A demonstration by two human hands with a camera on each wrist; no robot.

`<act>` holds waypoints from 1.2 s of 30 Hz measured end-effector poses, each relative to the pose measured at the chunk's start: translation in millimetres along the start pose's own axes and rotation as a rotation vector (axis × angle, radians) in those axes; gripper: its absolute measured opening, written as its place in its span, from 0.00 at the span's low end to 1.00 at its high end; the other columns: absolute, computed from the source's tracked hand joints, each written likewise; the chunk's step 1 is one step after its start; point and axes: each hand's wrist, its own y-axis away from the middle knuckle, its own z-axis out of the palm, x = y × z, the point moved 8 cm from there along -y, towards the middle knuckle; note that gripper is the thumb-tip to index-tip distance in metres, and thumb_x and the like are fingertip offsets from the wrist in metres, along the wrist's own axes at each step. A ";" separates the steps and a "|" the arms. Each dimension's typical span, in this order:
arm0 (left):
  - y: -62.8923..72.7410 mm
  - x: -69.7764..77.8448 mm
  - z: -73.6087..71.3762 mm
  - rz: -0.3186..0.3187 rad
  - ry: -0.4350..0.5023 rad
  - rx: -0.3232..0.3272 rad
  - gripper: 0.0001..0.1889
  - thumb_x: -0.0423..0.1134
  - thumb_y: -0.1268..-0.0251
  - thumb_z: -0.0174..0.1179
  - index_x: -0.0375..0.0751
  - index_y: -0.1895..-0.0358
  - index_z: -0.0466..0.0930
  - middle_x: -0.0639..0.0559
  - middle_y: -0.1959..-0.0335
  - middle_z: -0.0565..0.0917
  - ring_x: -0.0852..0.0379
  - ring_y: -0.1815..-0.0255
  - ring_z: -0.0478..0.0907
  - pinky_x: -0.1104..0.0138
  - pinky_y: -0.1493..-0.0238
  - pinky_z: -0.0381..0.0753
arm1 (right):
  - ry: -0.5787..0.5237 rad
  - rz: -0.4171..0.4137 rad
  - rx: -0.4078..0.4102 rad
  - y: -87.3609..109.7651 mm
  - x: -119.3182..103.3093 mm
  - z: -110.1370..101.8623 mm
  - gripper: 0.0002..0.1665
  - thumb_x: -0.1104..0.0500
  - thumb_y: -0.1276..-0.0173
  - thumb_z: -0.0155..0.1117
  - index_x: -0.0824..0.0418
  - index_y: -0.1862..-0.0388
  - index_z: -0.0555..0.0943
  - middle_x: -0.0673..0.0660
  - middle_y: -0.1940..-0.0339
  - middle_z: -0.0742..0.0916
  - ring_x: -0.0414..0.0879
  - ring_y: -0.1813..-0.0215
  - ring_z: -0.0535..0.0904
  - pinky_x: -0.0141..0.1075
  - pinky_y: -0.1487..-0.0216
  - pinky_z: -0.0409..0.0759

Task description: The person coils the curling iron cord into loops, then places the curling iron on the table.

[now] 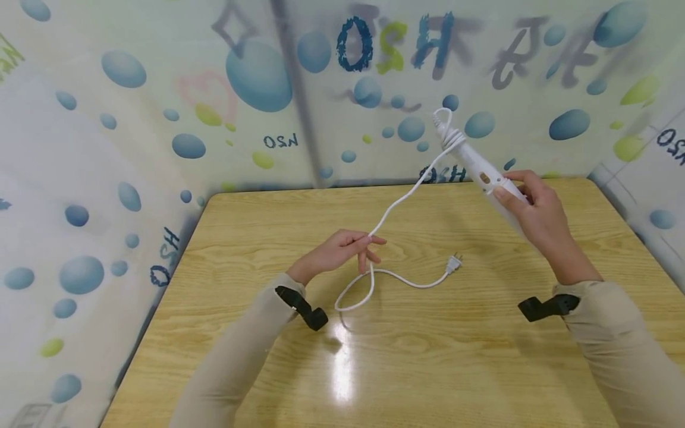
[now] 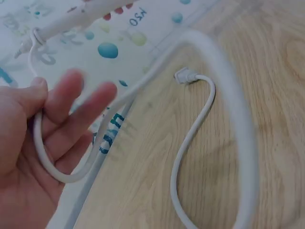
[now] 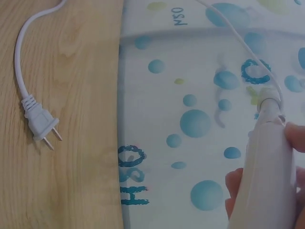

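A long white corded appliance [image 1: 471, 159], possibly a hair iron, is raised above the back right of the table. My right hand [image 1: 546, 211] grips its lower part, thumb on the near side; its lower end is partly hidden. Several turns of the white power cord [image 1: 402, 197] wrap round its cord end. With the thumb against the fingers, my left hand [image 2: 52, 129] pinches the cord left of the appliance, its other fingers loosely spread. Below that hand the cord makes a loop, then runs right to a two-pin plug [image 1: 453, 263], which appears to lie on the wood.
The wooden table [image 1: 428, 368] has its back edge against a patterned sheet [image 1: 342, 119] with blue and green drops. Similar sheets stand at the left and right sides. Light reflects off the table near the front middle.
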 end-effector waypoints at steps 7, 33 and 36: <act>-1.5 1.2 -3.7 -0.024 0.084 0.092 0.18 0.36 0.25 0.37 0.27 0.46 0.70 0.49 0.84 0.66 0.60 0.91 0.55 0.70 0.89 0.55 | -0.013 0.037 -0.018 -3.4 11.6 2.3 0.29 0.45 0.30 0.48 0.61 0.38 0.67 0.68 0.55 0.75 0.55 0.62 0.68 0.42 0.69 0.68; -16.9 -45.9 -36.5 -0.328 -0.039 0.102 0.20 0.42 0.28 0.45 0.29 0.45 0.74 0.45 0.85 0.68 0.61 0.90 0.54 0.69 0.86 0.53 | -0.262 -0.373 -0.380 27.7 -47.7 26.5 0.18 0.70 0.32 0.50 0.62 0.45 0.73 0.48 0.57 0.78 0.43 0.64 0.75 0.32 0.66 0.73; -18.0 -45.0 -47.3 -0.323 -0.047 0.114 0.20 0.41 0.28 0.46 0.29 0.45 0.74 0.37 0.82 0.71 0.61 0.91 0.57 0.68 0.86 0.54 | -0.294 -0.419 -0.493 33.3 -49.6 33.8 0.18 0.72 0.32 0.48 0.64 0.45 0.72 0.50 0.56 0.79 0.45 0.63 0.75 0.34 0.65 0.74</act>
